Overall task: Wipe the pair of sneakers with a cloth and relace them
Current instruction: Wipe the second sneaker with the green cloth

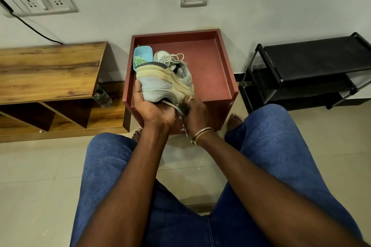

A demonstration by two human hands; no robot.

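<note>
We have the grey-blue suede sneaker with the thick beige rubber sole (160, 86) lifted just above the red-brown boxed wooden worktop (220, 62), tipped on its side so the sole faces away from us. Our left hand (153, 109) cups it from beneath, fingers and thumb curled round the soft upper. Our right hand (195, 115) sits at the sole's near edge with the fingers bent; something dark (181, 107) shows beneath it, perhaps the cloth, but it is blurred and we cannot tell whether that hand grips anything. A loose grey lace end (184, 129) hangs down between our wrists. The matching second sneaker (170, 59) lies on the worktop behind, its laces slack, just beside a small blue plastic tub (143, 54). We judge the shoe light and easy to carry one-handed: the upper will give under pressure, while the sole is firm, so the sole or heel offers the steadier hold for wiping. The lace is limp and will snag or swing, so we would pinch it near its tip when threading.
</note>
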